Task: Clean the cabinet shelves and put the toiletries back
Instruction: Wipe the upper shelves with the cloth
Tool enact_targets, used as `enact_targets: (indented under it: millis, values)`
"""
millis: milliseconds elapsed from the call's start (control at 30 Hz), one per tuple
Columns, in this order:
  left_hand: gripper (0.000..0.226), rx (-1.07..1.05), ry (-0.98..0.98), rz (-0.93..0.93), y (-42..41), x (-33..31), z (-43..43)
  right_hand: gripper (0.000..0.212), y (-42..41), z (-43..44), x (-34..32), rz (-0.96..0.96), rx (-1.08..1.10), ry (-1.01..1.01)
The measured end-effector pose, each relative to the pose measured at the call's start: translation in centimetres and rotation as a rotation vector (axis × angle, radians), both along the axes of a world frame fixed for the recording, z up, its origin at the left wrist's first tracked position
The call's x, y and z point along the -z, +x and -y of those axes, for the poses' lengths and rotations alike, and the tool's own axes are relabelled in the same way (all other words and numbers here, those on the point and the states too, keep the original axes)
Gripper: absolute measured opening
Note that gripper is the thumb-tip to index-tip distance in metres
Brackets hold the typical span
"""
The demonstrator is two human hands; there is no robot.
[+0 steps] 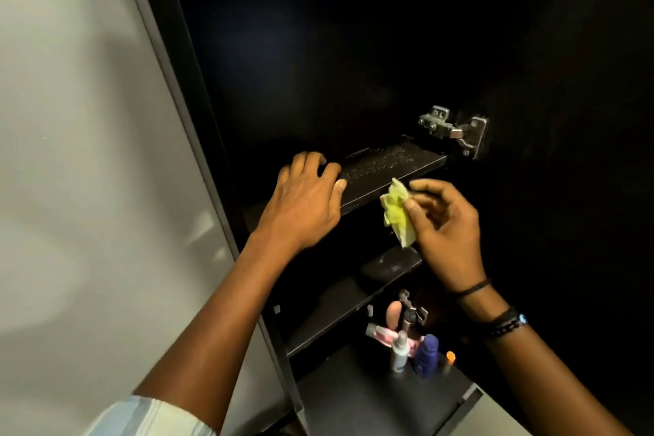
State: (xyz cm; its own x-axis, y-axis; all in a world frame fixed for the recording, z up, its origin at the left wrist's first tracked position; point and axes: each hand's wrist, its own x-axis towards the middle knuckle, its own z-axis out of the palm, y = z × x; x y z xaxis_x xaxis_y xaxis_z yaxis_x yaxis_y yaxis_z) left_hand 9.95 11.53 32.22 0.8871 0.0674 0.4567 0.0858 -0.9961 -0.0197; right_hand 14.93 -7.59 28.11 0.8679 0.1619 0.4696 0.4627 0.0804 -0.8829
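shelf (389, 172) dusty, left hand (304, 202) resting flat on it, right hand (446, 223) pinching yellow cloth (398, 214), wipe looks next.

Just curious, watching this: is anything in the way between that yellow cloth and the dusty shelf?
Nothing visible. The right hand pinches the cloth just before the front edge of the shelf; the left hand rests on its left end, beside the dusty patch.
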Motion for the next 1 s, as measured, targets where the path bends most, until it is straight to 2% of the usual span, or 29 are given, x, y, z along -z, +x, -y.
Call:
enact_targets:
  millis: [133, 267, 433, 600, 667, 767, 867, 933, 1000]
  values:
    - [0.038, 0.002, -0.005, 0.002, -0.1, -0.1, 0.0, 0.021, 2.1, -0.3, -4.0, -0.067, -0.032, 0.131]
    - [0.038, -0.010, -0.019, 0.003, -0.2, 0.0, 0.1, 0.020, 4.1, -1.8, -5.5, -0.106, -0.070, 0.112]
    - [0.039, -0.023, -0.047, -0.006, -0.2, 0.0, 0.1, 0.016, 6.2, -3.0, -4.5, 0.180, 0.063, -0.397]
    - [0.039, -0.027, -0.062, -0.024, -0.4, 0.1, 0.1, 0.034, 6.2, -3.4, -4.2, 0.363, 0.087, -0.728]
    - [0.040, -0.027, -0.073, -0.031, -0.5, 0.0, 0.1, 0.034, 5.9, -3.6, -4.7, 0.457, 0.064, -0.863]
    - [0.040, -0.031, -0.081, -0.032, -0.4, -0.1, 0.1, 0.026, 5.0, -3.9, -5.3, 0.546, 0.004, -0.976]
    - [0.039, -0.036, -0.075, -0.024, -0.4, 0.0, 0.1, 0.027, 3.7, -3.3, -5.4, 0.616, -0.097, -0.994]
    - [0.038, -0.034, -0.073, -0.013, -0.4, 0.1, 0.1, 0.037, 3.1, -2.6, -5.1, 0.696, -0.094, -1.074]
    - [0.038, -0.033, -0.072, 0.005, -0.4, 0.1, 0.2, 0.054, 3.9, -2.3, -4.9, 0.781, 0.041, -1.238]
